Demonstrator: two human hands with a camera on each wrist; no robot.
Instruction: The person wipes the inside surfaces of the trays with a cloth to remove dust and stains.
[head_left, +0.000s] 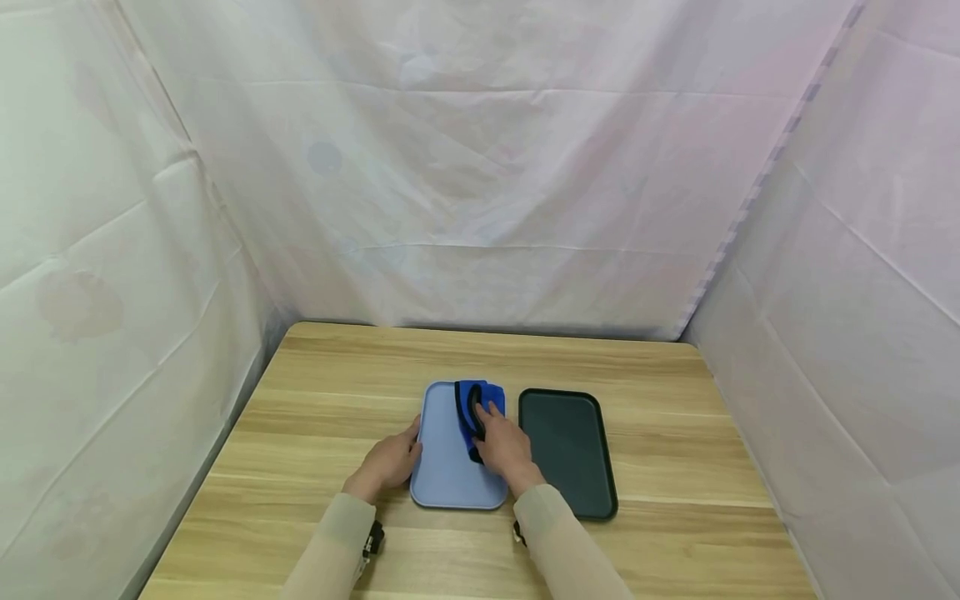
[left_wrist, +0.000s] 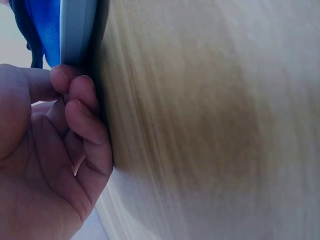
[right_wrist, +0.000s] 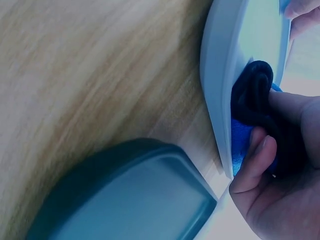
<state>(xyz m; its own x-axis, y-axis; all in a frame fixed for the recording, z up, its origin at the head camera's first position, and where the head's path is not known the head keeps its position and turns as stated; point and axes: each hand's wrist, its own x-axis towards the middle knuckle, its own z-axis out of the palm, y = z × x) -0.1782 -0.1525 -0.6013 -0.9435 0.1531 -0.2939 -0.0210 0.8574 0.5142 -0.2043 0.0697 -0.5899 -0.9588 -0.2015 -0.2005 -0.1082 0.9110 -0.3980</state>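
A light blue tray (head_left: 444,467) lies on the table, with a blue cloth edged in black (head_left: 467,398) bunched on its right half. My left hand (head_left: 390,460) holds the tray's left rim. The left wrist view shows its curled fingertips (left_wrist: 82,92) against the tray's side wall (left_wrist: 77,32). Over the tray, my right hand (head_left: 506,450) grips the cloth. Seen from the right wrist, thumb and fingers close round the folded black edging (right_wrist: 252,90), and part of the cloth is hidden behind the hand.
A dark green tray (head_left: 566,450) lies just right of the blue one, a narrow gap between them, with the right forearm near its lower left corner. The wood-grain table (head_left: 315,400) is enclosed by white hanging sheets (head_left: 480,183) at the back and both sides.
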